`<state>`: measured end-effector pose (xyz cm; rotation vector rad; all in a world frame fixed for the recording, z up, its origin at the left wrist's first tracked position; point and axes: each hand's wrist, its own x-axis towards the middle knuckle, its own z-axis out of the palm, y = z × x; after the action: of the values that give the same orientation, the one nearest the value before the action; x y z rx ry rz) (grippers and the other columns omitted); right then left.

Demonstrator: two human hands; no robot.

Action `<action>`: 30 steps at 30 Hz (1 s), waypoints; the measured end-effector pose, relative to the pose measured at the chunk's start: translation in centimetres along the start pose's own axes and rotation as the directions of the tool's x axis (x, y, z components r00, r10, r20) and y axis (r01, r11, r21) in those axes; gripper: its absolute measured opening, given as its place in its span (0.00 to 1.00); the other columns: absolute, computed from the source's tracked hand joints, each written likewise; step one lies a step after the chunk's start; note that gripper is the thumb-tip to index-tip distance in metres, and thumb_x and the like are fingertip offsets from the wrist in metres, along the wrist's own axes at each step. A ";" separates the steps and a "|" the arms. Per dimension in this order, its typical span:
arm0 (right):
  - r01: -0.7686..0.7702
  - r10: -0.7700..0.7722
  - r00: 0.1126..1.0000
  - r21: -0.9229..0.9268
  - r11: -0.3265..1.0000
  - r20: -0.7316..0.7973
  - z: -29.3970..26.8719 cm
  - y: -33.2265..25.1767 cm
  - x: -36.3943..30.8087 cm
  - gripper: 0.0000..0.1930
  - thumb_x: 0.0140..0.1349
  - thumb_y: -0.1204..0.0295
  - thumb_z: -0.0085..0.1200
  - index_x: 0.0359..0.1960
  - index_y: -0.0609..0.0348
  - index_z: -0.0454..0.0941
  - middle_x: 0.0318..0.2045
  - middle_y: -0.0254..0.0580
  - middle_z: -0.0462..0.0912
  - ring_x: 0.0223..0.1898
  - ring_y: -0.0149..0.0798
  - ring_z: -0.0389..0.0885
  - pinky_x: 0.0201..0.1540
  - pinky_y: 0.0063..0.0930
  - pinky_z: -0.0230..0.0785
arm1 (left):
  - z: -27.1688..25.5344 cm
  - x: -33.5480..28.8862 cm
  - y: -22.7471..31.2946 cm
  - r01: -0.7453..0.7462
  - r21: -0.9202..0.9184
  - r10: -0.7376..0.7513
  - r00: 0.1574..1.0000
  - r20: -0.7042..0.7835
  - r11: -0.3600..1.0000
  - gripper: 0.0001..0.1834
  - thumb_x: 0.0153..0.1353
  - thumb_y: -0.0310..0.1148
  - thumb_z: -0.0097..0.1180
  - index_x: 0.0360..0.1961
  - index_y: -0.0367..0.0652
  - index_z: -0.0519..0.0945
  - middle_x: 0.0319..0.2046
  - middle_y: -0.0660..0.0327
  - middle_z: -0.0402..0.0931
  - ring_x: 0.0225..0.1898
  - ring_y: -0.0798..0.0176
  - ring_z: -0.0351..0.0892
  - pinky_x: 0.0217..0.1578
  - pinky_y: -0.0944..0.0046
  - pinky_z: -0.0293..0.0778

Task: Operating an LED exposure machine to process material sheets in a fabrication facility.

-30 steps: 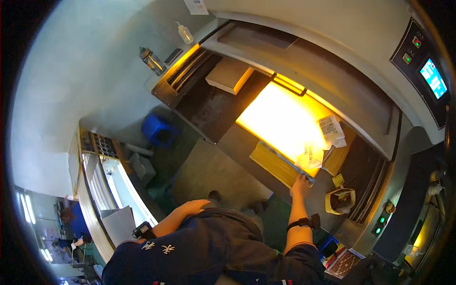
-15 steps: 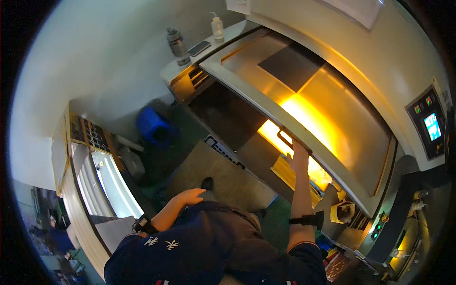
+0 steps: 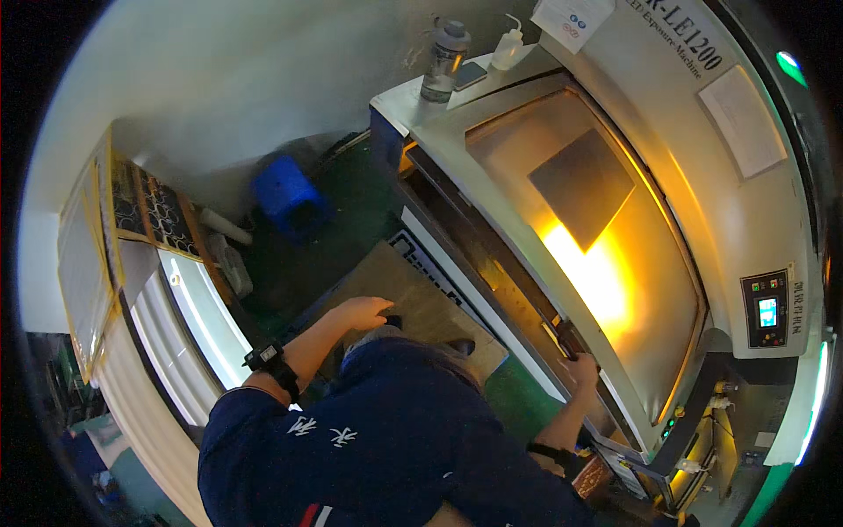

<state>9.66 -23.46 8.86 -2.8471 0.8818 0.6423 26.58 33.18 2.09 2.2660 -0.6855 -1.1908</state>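
At the right, my right hand (image 3: 580, 369) is closed on the lower end of the dark handle (image 3: 569, 336) on the front edge of a large framed lid (image 3: 492, 206). The lid belongs to a pale exposure machine (image 3: 702, 211) and stands nearly down, leaving a narrow gap over its bed. Yellow light glows through the lid's clear sheet beside a dark square (image 3: 582, 187). My left hand (image 3: 360, 312) hangs in front of my body with its fingers stretched out, holding nothing. What lies inside the machine is mostly hidden by the lid.
A clear bottle (image 3: 445, 66), a phone (image 3: 471, 75) and a white squeeze bottle (image 3: 507, 46) stand on the machine's back left corner. A blue bin (image 3: 288, 198) is on the green floor. To my left is a lit table (image 3: 206, 321). A control panel (image 3: 767, 309) is at right.
The lid has come down with my right hand on its handle, and the gap below it has narrowed. My left hand stays free. The view has shifted.
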 end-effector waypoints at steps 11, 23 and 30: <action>-0.104 0.127 0.929 0.086 0.991 -0.347 -20.7 0.9 -8.4 0.19 0.49 0.56 0.67 0.26 0.62 0.82 0.18 0.52 0.77 0.21 0.47 0.77 0.29 0.40 0.70 | -8.4 11.9 4.0 -0.302 -0.185 0.239 0.924 -0.297 0.935 0.28 0.65 0.40 0.53 0.64 0.42 0.69 0.61 0.48 0.69 0.62 0.46 0.69 0.60 0.53 0.67; -0.209 -0.448 0.094 -0.457 0.864 -0.889 -31.2 5.4 -4.4 0.10 0.52 0.59 0.65 0.24 0.49 0.81 0.20 0.35 0.80 0.20 0.42 0.79 0.23 0.32 0.70 | -15.3 39.6 20.7 -0.189 -0.043 0.077 0.585 -0.808 0.981 0.46 0.57 0.53 0.62 0.67 0.35 0.60 0.69 0.40 0.53 0.72 0.40 0.45 0.70 0.45 0.42; -0.214 -0.345 0.103 -0.360 0.908 -0.933 -36.3 9.0 -3.7 0.10 0.50 0.62 0.69 0.31 0.52 0.87 0.22 0.32 0.84 0.20 0.36 0.81 0.24 0.29 0.73 | -14.5 40.0 27.1 0.368 0.202 -0.079 0.622 -0.779 0.907 0.65 0.44 0.68 0.63 0.71 0.34 0.49 0.72 0.41 0.44 0.73 0.41 0.41 0.67 0.31 0.40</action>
<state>15.14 -36.58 43.63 -3.3955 0.6148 -1.7010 53.09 -9.73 2.15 2.8877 -0.2669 -0.0798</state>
